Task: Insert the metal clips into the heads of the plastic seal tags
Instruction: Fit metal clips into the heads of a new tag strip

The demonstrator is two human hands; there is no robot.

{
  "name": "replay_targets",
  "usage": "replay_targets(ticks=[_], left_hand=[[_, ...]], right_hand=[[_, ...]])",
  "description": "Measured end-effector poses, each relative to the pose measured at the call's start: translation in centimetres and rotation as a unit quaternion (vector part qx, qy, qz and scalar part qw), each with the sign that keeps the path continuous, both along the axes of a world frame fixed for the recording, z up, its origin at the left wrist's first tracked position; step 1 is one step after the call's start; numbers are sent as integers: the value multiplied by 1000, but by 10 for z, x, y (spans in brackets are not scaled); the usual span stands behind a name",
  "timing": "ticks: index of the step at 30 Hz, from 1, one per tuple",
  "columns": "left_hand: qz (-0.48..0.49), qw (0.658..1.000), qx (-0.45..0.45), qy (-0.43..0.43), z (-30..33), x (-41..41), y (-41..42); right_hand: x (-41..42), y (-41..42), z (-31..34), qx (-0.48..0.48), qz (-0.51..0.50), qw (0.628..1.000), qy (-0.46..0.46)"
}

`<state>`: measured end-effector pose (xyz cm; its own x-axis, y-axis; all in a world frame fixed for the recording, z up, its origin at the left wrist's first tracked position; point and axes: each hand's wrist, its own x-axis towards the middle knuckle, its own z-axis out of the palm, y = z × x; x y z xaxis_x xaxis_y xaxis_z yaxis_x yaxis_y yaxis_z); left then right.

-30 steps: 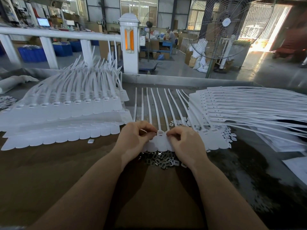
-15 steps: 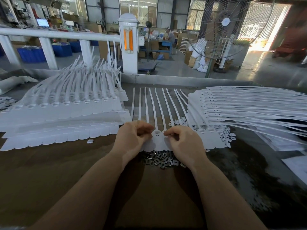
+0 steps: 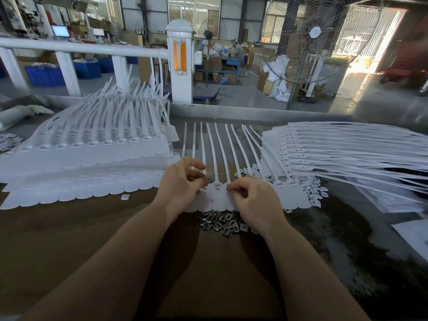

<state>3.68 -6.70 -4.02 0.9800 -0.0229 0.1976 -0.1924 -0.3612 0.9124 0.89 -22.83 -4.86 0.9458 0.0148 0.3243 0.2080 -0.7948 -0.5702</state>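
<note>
Near the brown worktable's (image 3: 69, 239) front edge lies a heap of small grey metal clips (image 3: 220, 222). Beyond it, the left hand (image 3: 179, 184) pinches one clip over the white plastic seal tags (image 3: 217, 193); the right hand (image 3: 252, 200) pinches a tag head. Risk: a tilted clip jams.

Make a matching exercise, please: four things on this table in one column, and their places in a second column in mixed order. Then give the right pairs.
Things
1. pile of small grey metal clips
2. fanned stack of white plastic seal tags with upright tails
3. stack of white plastic seal tags lying flat
4. single small white plastic piece

Places
A. far left part of the table
B. right part of the table
C. alone on the brown surface, left of the left hand
D. between the two wrists, near edge of the row of tags

Pairs: 1-D, 2-A, 3-B, 4-C
</note>
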Motion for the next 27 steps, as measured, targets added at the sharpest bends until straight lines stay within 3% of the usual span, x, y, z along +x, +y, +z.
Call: replay_targets(ticks=[10,27], left_hand=[[-45,989,133,37,12,18,-11],[-39,981,157,107,17,31,-16]], right_hand=[[1,0,0,-11,6,1000,-5],[4,0,-3,-18,2,1000,-14]])
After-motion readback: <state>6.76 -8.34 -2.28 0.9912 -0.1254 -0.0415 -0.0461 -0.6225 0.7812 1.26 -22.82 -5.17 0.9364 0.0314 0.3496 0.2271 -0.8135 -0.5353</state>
